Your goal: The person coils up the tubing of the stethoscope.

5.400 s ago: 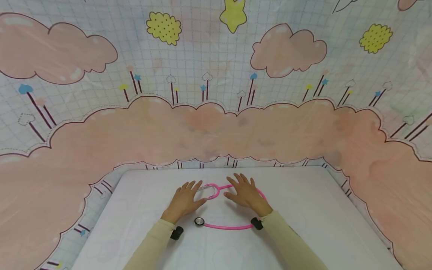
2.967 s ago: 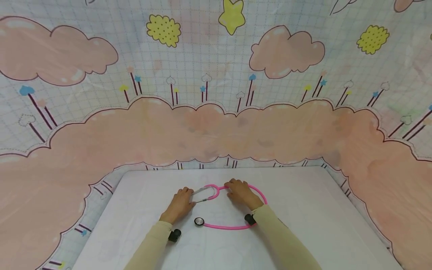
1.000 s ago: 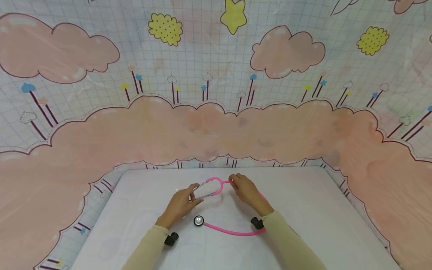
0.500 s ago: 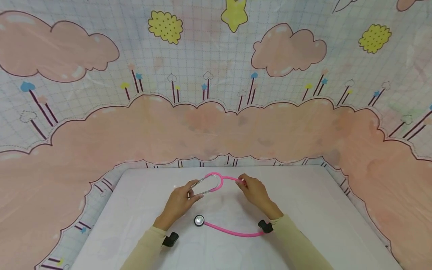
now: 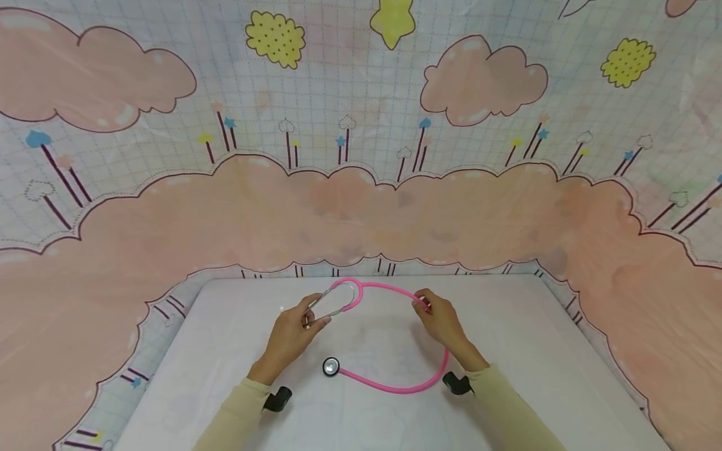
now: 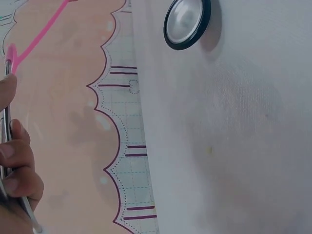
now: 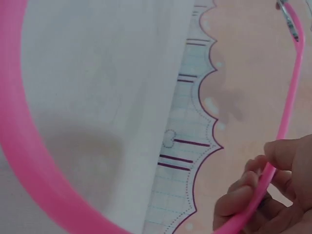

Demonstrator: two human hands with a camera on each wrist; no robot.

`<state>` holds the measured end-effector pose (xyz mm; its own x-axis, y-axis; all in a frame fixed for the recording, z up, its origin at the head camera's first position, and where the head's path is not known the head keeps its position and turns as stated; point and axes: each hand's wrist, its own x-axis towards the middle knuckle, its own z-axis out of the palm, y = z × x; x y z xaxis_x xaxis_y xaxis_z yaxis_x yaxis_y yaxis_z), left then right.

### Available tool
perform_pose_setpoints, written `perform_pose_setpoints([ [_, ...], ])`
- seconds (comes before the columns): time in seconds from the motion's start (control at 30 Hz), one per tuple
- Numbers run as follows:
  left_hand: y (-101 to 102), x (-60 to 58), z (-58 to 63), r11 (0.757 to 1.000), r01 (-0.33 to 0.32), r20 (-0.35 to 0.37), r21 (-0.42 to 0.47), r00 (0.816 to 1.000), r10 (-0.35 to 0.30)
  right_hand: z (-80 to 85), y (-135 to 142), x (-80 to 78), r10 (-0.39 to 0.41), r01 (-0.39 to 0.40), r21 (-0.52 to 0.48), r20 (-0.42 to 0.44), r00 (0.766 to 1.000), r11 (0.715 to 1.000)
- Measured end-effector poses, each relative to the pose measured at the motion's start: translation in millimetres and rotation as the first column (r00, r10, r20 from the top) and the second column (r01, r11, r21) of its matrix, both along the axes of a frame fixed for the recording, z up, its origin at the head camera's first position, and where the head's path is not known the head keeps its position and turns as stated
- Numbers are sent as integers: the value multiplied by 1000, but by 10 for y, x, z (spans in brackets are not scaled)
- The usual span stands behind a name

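A pink stethoscope (image 5: 395,389) spans both hands over the white table. My left hand (image 5: 290,332) grips its metal ear tubes (image 5: 324,302); in the left wrist view the fingers (image 6: 22,183) curl round them, and one ear tip (image 6: 38,228) pokes out below. My right hand (image 5: 442,319) pinches the pink tubing (image 7: 287,114) between thumb and fingers, some way along from the Y-joint. From there the tubing hangs down past the right wrist and curves back along the table to the round chest piece (image 5: 331,367), which lies silver face up, black-rimmed.
The white table (image 5: 536,351) reaches back to a cloth backdrop (image 5: 361,219) printed with clouds, stars and hearts. Black wrist cameras (image 5: 277,399) sit under both forearms, the right one close beside the tubing.
Both hands came down on the stethoscope, gripped it and raised its ear-tube end off the table. The right hand then shifted right along the tubing; the left moved slightly left. The chest piece barely moved.
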<state>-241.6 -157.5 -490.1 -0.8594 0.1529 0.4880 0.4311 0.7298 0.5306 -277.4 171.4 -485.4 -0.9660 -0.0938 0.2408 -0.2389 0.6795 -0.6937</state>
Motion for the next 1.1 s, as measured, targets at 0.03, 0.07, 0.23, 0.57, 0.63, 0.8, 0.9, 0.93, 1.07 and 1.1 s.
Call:
perform_pose_setpoints([
  [0.03,-10,-1,-3,1000,-1,-10,-3,1000,1,4,10,7,-8,8,0,-16,1000,1000],
  [0.07,-19,-1,-7,1000,-1,-13,-7,1000,1,8,21,9,-15,15,-4,-30,999,1000],
  [0.23,-54,-4,-11,999,12,-11,-42,1000,-13,35,78,42,-28,21,-96,-73,997,995],
  [0.57,-40,37,-10,997,45,25,-57,999,-44,119,159,161,-37,-2,-183,-208,977,983],
  [0.63,-29,57,5,995,70,19,-65,997,-69,150,169,182,-37,-20,-223,-248,968,975],
  [0.8,13,113,22,991,100,40,-84,994,-97,286,141,294,-18,-89,-268,-374,927,959],
  [0.9,35,146,10,990,109,36,-85,994,-106,437,94,421,15,-139,-231,-468,884,963],
  [0.93,39,152,2,990,112,32,-88,993,-110,493,75,459,31,-160,-216,-504,863,963],
  [1.07,47,159,-14,986,124,11,-115,992,-124,582,48,490,86,-241,-151,-655,751,959],
  [1.1,50,160,-14,984,130,5,-121,991,-130,583,47,478,92,-253,-140,-682,726,957],
])
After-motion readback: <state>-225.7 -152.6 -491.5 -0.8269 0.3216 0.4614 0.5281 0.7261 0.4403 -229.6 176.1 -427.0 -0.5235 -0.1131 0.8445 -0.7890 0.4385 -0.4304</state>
